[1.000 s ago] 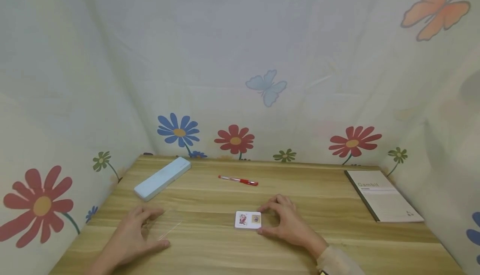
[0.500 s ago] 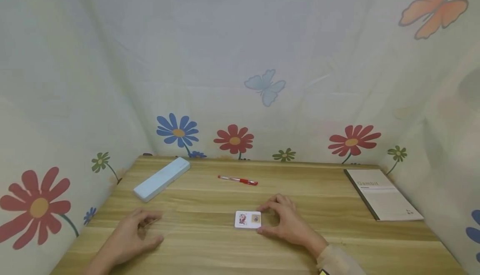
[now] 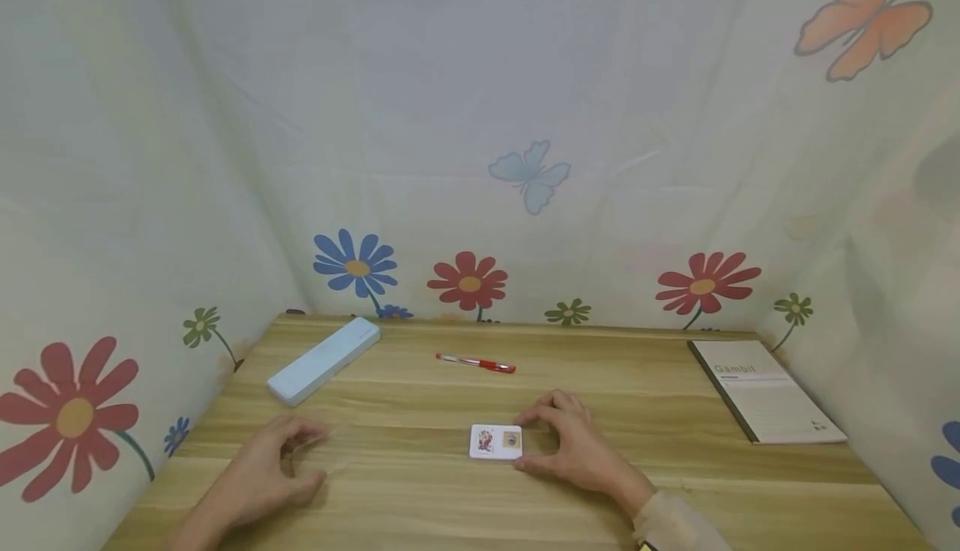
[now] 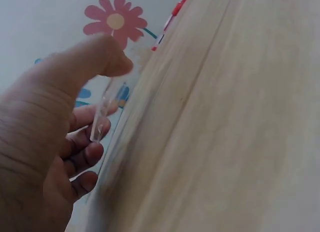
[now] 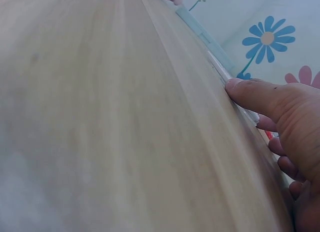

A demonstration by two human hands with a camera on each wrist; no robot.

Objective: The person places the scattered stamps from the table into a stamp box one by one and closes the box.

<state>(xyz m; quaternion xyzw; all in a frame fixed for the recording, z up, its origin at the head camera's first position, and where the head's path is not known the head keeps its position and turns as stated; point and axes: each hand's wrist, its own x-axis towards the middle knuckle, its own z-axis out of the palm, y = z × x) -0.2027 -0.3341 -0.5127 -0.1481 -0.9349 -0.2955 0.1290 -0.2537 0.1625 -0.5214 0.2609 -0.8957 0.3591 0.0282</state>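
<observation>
A thin clear plastic piece, perhaps a lid, is pinched between the thumb and fingers of my left hand (image 3: 258, 476), just above the left part of the table. The clear piece (image 4: 106, 109) shows edge-on in the left wrist view and barely at all in the head view. My right hand (image 3: 572, 448) holds the right end of a small flat white case (image 3: 497, 433) lying on the table, thumb at the near edge and index finger at the far edge. Two small printed pictures show on its top. Its underside is hidden.
A pale blue pencil case (image 3: 324, 362) lies at the back left of the wooden table (image 3: 420, 505). Behind the white case is a red pen (image 3: 476, 363). A notebook (image 3: 767, 393) lies at the right. A flower-printed curtain (image 3: 592, 226) encloses the table.
My left hand has shifted slightly left with the clear plastic piece, and the bright line along the piece has faded. My right hand and the white case stay in place.
</observation>
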